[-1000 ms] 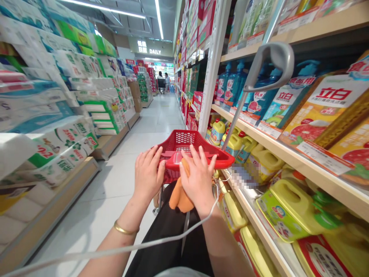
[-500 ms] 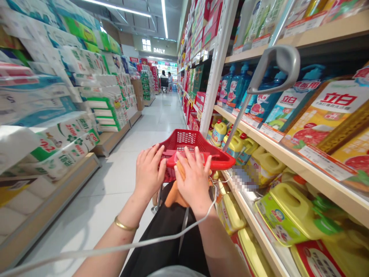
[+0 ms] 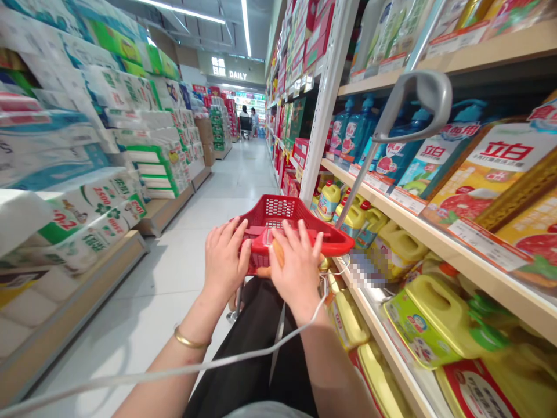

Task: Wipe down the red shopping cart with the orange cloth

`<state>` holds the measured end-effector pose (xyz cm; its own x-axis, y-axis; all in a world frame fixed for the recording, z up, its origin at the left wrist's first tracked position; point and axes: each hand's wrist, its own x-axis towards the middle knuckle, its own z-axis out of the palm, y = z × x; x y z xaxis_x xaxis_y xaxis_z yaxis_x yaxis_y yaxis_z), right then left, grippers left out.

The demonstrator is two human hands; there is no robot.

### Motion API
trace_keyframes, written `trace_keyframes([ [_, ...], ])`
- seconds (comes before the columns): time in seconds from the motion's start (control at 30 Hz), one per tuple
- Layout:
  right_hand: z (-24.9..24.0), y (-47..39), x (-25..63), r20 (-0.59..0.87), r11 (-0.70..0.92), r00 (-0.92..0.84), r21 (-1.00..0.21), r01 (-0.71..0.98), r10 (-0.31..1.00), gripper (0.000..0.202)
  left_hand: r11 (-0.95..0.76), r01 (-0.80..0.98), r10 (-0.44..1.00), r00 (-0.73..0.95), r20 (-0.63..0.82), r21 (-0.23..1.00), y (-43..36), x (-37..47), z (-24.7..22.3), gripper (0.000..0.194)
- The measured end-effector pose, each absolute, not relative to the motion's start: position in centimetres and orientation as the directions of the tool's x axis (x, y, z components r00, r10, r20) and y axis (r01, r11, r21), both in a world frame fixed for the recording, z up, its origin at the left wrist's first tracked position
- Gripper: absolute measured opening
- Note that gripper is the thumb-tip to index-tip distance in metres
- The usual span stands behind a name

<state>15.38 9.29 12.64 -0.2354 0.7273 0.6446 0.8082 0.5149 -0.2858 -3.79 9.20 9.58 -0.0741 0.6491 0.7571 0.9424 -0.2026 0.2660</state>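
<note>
A red plastic basket [image 3: 278, 203] with perforated walls sits before my knees. On the left of its near rim lies my left hand [image 3: 225, 258], fingers stretched forward and thumb apart. My right hand [image 3: 296, 264] rests on the same rim further right, its fingers spread. Under and beside that hand is an orange-brown thing [image 3: 264, 271], mostly covered; its kind I cannot make out. A grey loop handle [image 3: 441, 107] on a metal rod rises at the basket's right. A white cable [image 3: 209, 370] crosses over my right forearm.
To the right, close by, shelves [image 3: 478, 238] hold detergent bottles and yellow jugs [image 3: 444, 319]. Stacked tissue packs [image 3: 100, 215] line the left on low platforms. Between them a pale tiled aisle [image 3: 235, 180] runs to a distant chair and people [image 3: 248, 119].
The orange-brown thing no longer hangs down below my right hand; less of it shows, nearer the rim. My right fingers have shifted slightly right. The left hand stays put.
</note>
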Motion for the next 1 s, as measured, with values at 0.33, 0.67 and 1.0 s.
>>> trace_keyframes([
  [0.33, 12.1, 11.6, 20.7, 0.648, 0.254, 0.100, -0.430, 0.867, 0.755, 0.042, -0.215, 0.940, 0.651, -0.065, 0.756, 0.265, 9.2, -4.1, 9.6, 0.053],
  [0.67, 13.2, 9.6, 16.6, 0.636, 0.542, -0.258, -0.302, 0.784, 0.727, 0.040, -0.225, 0.944, 0.639, -0.046, 0.768, 0.243, 9.3, -4.3, 9.5, 0.052],
  [1.0, 12.6, 10.7, 19.2, 0.649, 0.331, -0.003, -0.385, 0.862, 0.761, 0.042, -0.201, 0.943, 0.634, -0.081, 0.769, 0.266, 9.4, -3.9, 9.5, 0.052],
])
